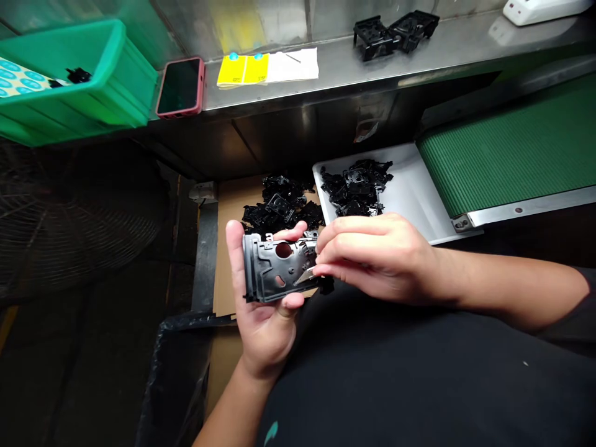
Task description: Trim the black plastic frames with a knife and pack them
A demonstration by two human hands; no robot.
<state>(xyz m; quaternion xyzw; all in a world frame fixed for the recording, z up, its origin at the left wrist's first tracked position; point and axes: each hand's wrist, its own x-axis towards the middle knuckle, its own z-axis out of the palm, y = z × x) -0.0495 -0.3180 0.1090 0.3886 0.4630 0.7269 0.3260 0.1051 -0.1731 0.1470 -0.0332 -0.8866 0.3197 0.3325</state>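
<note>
A black plastic frame [272, 270] with a round hole and a smaller slot rests in my left hand [265, 329], whose fingers and thumb grip it by its edges. At the frame's right end, my right hand [382, 254] pinches a small thin metallic piece [305, 277] between thumb and fingers. The piece slants against the frame's surface. Just behind the frame, a heap of black parts [282, 205] lies on brown cardboard [226, 248]. More black parts [356, 186] are piled in a white tray [405, 180].
A green ribbed conveyor belt [516, 149] ends over the tray at the right. On the metal ledge [335, 90] are a phone [180, 88], yellow and white papers [244, 69], two black assemblies [372, 37] and a green bin [107, 90]. A fan [69, 217] stands left.
</note>
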